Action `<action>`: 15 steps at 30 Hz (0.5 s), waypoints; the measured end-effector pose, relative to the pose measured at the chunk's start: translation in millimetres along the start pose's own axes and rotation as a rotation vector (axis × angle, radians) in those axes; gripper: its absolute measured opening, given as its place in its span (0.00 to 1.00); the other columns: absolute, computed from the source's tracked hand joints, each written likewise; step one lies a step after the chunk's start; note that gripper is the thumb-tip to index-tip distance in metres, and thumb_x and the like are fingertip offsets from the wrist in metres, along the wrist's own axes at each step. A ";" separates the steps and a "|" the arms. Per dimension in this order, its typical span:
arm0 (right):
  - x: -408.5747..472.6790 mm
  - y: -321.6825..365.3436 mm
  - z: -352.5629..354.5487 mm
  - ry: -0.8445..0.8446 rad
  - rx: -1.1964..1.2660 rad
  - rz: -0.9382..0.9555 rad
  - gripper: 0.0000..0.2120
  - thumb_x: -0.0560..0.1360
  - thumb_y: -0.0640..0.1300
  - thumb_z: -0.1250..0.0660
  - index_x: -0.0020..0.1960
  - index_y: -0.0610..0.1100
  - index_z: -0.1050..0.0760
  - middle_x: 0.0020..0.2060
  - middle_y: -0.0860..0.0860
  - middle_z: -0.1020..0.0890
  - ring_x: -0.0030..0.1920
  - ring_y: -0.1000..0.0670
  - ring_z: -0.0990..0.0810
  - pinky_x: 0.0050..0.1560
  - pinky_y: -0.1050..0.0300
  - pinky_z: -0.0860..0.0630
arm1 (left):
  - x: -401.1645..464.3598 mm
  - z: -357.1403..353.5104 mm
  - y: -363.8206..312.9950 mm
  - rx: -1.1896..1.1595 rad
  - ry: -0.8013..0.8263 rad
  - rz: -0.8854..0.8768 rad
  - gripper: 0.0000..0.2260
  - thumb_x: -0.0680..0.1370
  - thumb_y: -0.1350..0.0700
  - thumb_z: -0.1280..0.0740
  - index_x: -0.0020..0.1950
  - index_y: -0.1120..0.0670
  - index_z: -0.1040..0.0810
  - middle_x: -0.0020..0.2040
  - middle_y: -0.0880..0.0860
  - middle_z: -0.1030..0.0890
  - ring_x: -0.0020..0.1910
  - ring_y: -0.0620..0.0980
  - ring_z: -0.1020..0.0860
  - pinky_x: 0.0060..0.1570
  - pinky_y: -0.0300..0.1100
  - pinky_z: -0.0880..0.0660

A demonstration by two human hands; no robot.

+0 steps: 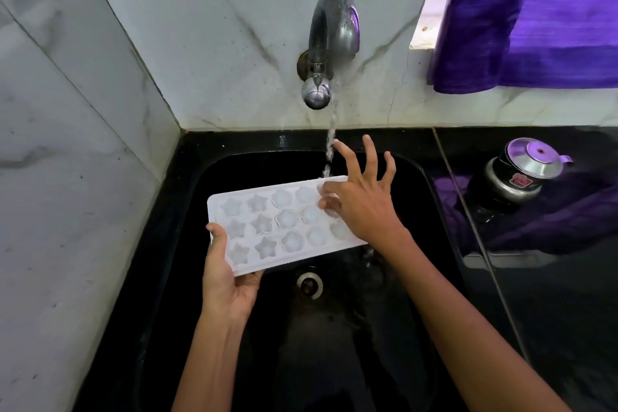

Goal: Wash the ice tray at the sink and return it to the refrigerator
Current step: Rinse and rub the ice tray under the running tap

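Note:
A white ice tray [267, 227] with star and flower moulds hangs level over the black sink [411, 177]. My left hand [227, 274] grips its near left corner, thumb on top and fingers underneath. My right hand [361, 197] lies over the tray's right end with fingers spread; the thumb and a fingertip touch the moulds there. Water runs from the wall tap [329, 43] and lands on the tray's far right edge beside my right fingers.
The drain [309, 284] sits under the tray near the sink's middle. A small metal kettle [521, 170] stands on the black counter to the right. A purple cloth [535, 17] hangs at the window. Marble tiles line the left and back walls.

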State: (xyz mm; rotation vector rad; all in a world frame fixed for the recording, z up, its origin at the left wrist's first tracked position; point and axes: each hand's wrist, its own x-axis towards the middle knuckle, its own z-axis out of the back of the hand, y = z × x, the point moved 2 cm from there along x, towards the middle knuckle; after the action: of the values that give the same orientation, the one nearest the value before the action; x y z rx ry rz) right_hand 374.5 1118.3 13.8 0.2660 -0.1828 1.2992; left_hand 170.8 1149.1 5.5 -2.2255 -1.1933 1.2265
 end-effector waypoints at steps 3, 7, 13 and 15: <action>0.3 -1.3 0.6 0.036 -0.009 -0.020 0.12 0.69 0.60 0.33 0.42 0.53 0.18 0.72 0.44 0.34 0.72 0.36 0.54 0.66 0.31 0.55 | -0.7 1.4 -2.7 0.000 -0.015 -0.003 0.26 0.76 0.38 0.40 0.67 0.53 0.26 0.57 0.54 0.17 0.51 0.54 0.17 0.37 0.47 0.18; -5.4 -0.6 2.5 0.212 0.009 -0.052 0.18 0.76 0.62 0.42 0.58 0.52 0.26 0.77 0.47 0.53 0.74 0.38 0.67 0.68 0.33 0.65 | -2.3 3.1 -3.4 0.032 -0.040 -0.039 0.27 0.75 0.38 0.39 0.67 0.52 0.26 0.58 0.54 0.17 0.51 0.53 0.17 0.35 0.45 0.19; -24.5 -5.0 15.8 0.257 0.379 -0.108 0.16 0.77 0.62 0.43 0.62 0.58 0.34 0.76 0.53 0.57 0.74 0.46 0.70 0.71 0.40 0.64 | 0.7 4.1 -13.3 -0.032 -0.071 -0.113 0.25 0.76 0.39 0.39 0.68 0.52 0.27 0.59 0.53 0.18 0.51 0.51 0.16 0.35 0.44 0.19; -25.8 -5.7 19.4 0.284 0.363 -0.059 0.14 0.77 0.63 0.45 0.61 0.62 0.33 0.76 0.54 0.58 0.74 0.46 0.70 0.71 0.40 0.65 | 2.0 0.8 -14.2 -0.024 -0.059 -0.122 0.24 0.77 0.39 0.39 0.68 0.52 0.27 0.59 0.53 0.18 0.51 0.51 0.16 0.35 0.43 0.19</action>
State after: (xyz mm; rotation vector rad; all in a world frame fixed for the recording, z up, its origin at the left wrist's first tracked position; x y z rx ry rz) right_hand 373.6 1087.4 24.5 0.3879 0.3029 1.2916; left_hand 163.4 1159.0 12.8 -2.1127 -1.3509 1.2429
